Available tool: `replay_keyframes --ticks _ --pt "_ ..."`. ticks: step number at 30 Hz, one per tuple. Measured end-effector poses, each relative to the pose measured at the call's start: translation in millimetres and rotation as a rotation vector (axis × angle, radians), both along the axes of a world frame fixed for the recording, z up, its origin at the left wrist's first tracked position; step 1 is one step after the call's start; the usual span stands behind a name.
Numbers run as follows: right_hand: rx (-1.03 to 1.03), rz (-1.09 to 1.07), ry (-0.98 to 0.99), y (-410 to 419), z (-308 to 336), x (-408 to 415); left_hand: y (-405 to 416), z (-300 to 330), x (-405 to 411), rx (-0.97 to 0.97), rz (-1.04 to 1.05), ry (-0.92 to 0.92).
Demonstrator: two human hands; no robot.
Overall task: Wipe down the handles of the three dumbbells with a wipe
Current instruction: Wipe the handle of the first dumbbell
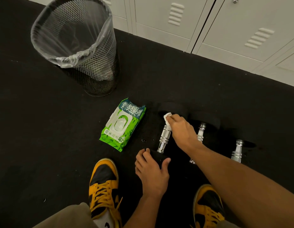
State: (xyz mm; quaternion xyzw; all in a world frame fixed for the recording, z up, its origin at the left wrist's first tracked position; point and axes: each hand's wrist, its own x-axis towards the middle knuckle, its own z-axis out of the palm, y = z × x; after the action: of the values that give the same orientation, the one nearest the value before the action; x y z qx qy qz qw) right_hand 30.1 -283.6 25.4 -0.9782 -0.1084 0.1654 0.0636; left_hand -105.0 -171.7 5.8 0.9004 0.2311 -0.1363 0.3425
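Observation:
Three black dumbbells with chrome handles lie side by side on the dark floor. My right hand (180, 129) holds a white wipe (167, 118) against the far end of the left dumbbell's handle (164, 139). My left hand (151, 168) grips that dumbbell's near head, fingers curled over it. The middle dumbbell's handle (200, 132) shows partly behind my right wrist. The right dumbbell's handle (237, 151) lies uncovered, apart from both hands.
A green pack of wipes (121, 127) lies just left of the dumbbells, lid closed. A black mesh bin (96, 74) with a clear liner stands further back left. White lockers (225, 30) line the back. My yellow-and-black shoes (103, 183) flank the dumbbells.

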Motion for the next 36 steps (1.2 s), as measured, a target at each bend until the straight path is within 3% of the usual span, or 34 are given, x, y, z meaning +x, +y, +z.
replay_keyframes --ticks 22,31,36 --pt "0.287 0.058 0.125 5 -32 -41 2 4 3 -0.059 0.031 -0.007" --pt "0.39 0.11 0.316 4 -28 -39 1 4 2 -0.06 0.055 -0.012" --pt "0.317 0.063 0.477 9 -25 -29 3 7 5 -0.087 0.091 -0.016"
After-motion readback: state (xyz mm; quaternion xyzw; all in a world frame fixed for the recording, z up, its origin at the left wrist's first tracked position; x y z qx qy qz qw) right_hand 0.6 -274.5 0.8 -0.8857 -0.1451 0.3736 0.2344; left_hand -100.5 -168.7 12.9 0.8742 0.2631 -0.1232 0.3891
